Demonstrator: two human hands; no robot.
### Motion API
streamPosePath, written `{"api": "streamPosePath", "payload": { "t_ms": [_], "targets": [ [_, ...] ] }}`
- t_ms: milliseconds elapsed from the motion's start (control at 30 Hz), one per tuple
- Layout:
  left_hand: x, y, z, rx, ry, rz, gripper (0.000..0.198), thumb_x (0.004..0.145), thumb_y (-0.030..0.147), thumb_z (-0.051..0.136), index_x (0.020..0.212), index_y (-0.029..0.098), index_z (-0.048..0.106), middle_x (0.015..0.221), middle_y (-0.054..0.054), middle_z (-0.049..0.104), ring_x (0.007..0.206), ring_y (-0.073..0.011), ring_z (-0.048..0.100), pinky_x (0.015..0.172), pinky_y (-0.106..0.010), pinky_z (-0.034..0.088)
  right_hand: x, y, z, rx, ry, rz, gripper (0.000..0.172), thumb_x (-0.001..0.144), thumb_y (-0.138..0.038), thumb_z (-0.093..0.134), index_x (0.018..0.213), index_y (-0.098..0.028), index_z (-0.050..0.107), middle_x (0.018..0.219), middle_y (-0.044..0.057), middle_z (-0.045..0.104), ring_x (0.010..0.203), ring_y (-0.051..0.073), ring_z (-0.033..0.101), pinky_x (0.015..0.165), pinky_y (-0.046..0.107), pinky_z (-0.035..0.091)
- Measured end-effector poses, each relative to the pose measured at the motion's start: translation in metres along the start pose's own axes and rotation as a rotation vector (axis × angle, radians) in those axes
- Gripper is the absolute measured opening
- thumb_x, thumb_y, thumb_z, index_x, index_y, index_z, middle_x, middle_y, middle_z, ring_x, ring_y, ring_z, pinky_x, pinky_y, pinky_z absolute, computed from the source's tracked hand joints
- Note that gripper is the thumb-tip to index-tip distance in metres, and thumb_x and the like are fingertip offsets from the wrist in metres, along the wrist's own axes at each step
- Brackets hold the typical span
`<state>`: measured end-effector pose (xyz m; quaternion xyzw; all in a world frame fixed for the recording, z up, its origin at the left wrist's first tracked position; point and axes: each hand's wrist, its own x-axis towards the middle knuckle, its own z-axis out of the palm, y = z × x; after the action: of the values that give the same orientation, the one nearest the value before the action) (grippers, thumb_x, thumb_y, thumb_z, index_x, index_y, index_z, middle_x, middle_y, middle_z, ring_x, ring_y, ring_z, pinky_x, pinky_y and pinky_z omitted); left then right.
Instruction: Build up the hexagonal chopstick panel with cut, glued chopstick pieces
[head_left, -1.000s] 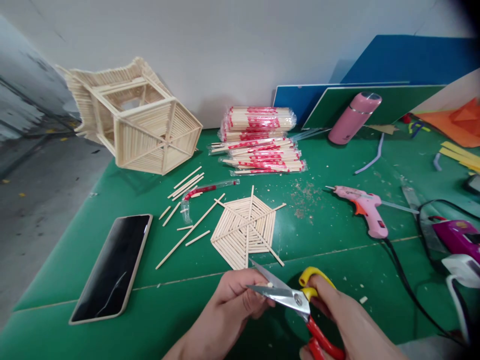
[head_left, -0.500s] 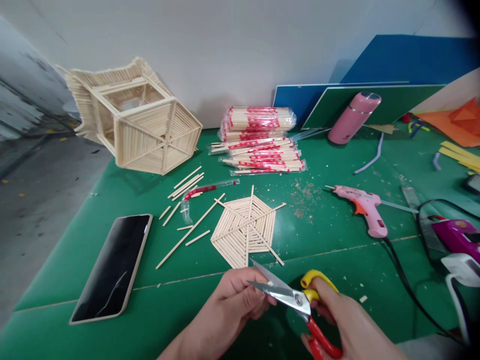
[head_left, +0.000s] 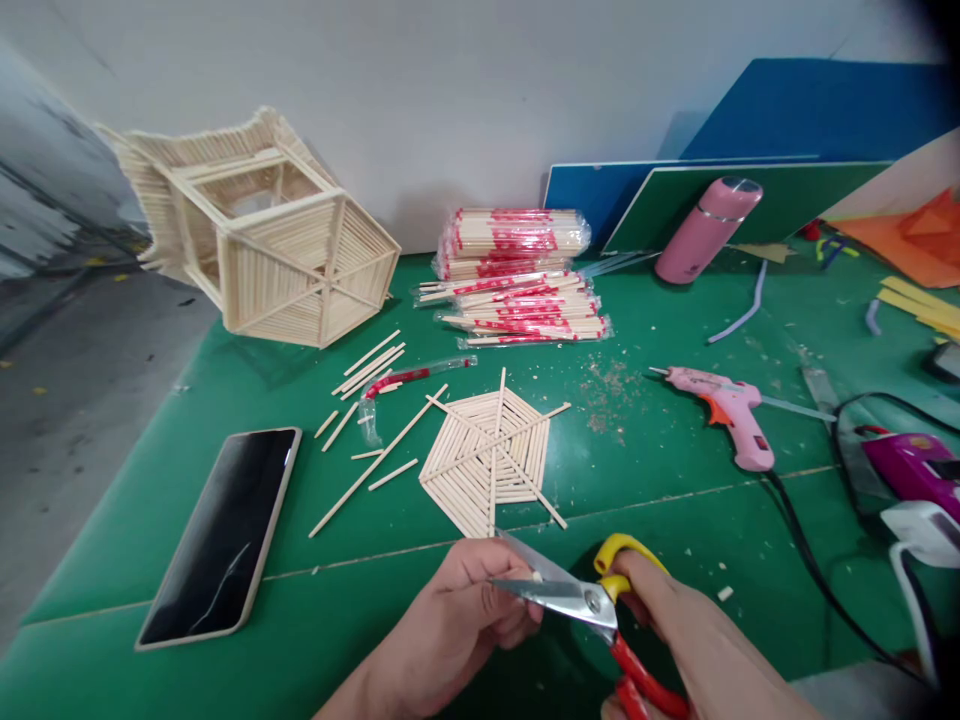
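Observation:
My right hand (head_left: 675, 640) grips scissors (head_left: 577, 590) with a yellow and a red handle; the blades are parted. My left hand (head_left: 465, 610) pinches a short wooden stick piece (head_left: 535, 576) between those blades, low in the middle of the view. Just beyond them a flat hexagon of glued sticks (head_left: 489, 455) lies on the green table (head_left: 660, 500). Loose sticks (head_left: 371, 440) lie to its left.
A phone (head_left: 221, 535) lies at the left. A hexagonal stick structure (head_left: 277, 245) stands at the back left, packs of chopsticks (head_left: 517, 275) behind the middle. A pink glue gun (head_left: 724, 410) with cable, a pink bottle (head_left: 705, 230) and a purple tool (head_left: 911, 470) are at the right.
The view has shifted slightly. My hands, the scissors and the stick piece stay almost where they were.

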<state>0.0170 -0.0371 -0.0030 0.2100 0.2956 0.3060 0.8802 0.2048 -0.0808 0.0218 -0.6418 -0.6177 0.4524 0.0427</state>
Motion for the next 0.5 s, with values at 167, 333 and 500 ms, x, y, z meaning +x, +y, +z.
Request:
{"api": "streamPosePath", "payload": {
  "t_ms": [167,333,500],
  "targets": [
    [-0.001,-0.001,0.001,-0.09,-0.054,-0.083,0.024,0.064,0.033,0.07,0.056,0.011,0.062,0.04,0.007,0.029,0.04,-0.004,0.019,0.048,-0.024,0.015,-0.003,0.008,0.006,0.096,-0.001,-0.033,0.047,0.057,-0.025,0.059,0.101,-0.02,0.045,0.087,0.006,0.064,0.076,0.02,0.061,0.067,0.026,0.047],
    [-0.003,-0.002,-0.002,-0.096,-0.094,-0.085,0.024,0.066,0.033,0.069,0.06,0.011,0.064,0.04,0.008,0.028,0.04,-0.0032,0.018,0.048,-0.023,0.015,-0.001,0.018,0.013,0.105,0.022,-0.025,0.042,0.059,-0.027,0.06,0.099,-0.022,0.047,0.084,0.004,0.066,0.077,0.021,0.063,0.068,0.026,0.047],
    [-0.001,0.003,-0.003,-0.023,-0.142,-0.031,0.028,0.069,0.035,0.066,0.064,0.008,0.066,0.04,0.007,0.028,0.037,-0.0021,0.017,0.042,-0.021,0.012,0.001,0.024,0.019,0.057,0.051,-0.028,0.037,0.056,-0.022,0.061,0.091,-0.022,0.049,0.077,0.002,0.065,0.069,0.02,0.063,0.063,0.026,0.047]
  ]
}}
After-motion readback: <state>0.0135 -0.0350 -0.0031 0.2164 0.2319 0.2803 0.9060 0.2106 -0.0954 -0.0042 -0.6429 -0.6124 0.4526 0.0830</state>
